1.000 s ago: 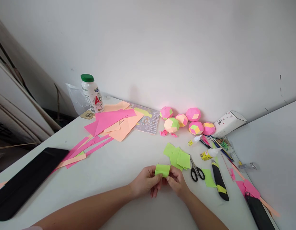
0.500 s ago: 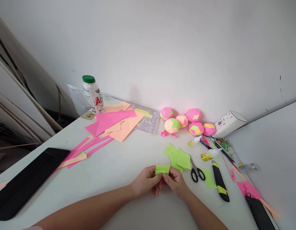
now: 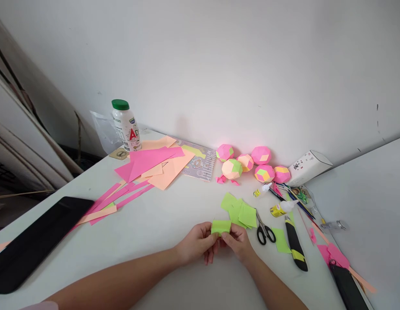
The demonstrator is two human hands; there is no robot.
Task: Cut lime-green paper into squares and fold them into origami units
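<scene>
Between my two hands is a small piece of green paper (image 3: 221,226), raised a little above the table and slightly curved. My left hand (image 3: 197,243) pinches its left side with the thumb in front. The right side is pinched by my right hand (image 3: 240,244), thumb also on the near face. Just beyond lies a loose pile of green paper squares (image 3: 240,212). Black-handled scissors (image 3: 265,232) rest right of my right hand. Beside them are another green square (image 3: 282,240) and a black and yellow utility knife (image 3: 296,244).
Several faceted paper balls (image 3: 232,168) line the wall near a white box (image 3: 310,168). Two glue bottles (image 3: 282,209) lie on the right. Pink and orange sheets (image 3: 151,163), a white bottle (image 3: 126,129) and a black tray-like object (image 3: 41,241) are on the left.
The green paper's front face has tilted slightly more into view between my fingers. Both hands keep their grip, and the camera view has shifted a little.
</scene>
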